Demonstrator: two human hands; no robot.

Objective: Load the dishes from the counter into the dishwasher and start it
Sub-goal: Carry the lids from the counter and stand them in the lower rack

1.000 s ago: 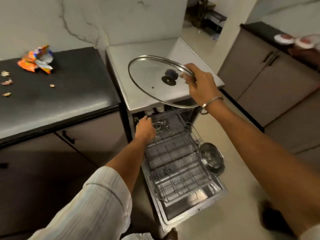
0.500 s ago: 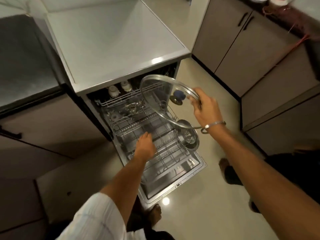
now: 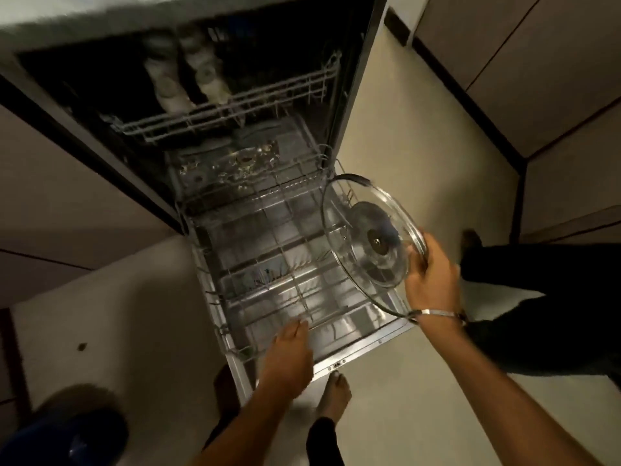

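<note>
Over one lower rack (image 3: 268, 264), one glass lid (image 3: 369, 243) in right-hand fingers (image 3: 416, 264), left hand (image 3: 289, 351) fingers straight

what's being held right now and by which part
The right hand grips the glass lid by its rim, on the near right edge. The left hand holds nothing.

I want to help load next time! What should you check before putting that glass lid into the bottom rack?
1. Lid held firmly: ok, the right hand grips the glass lid by its rim.
2. Lower rack pulled out: ok.
3. Free space in the rack: ok, its middle looks bare.
4. Left hand out of the way: not ok, it is at the rack's front edge.
5. Lid clear of the steel bowl under it: cannot tell.
</note>
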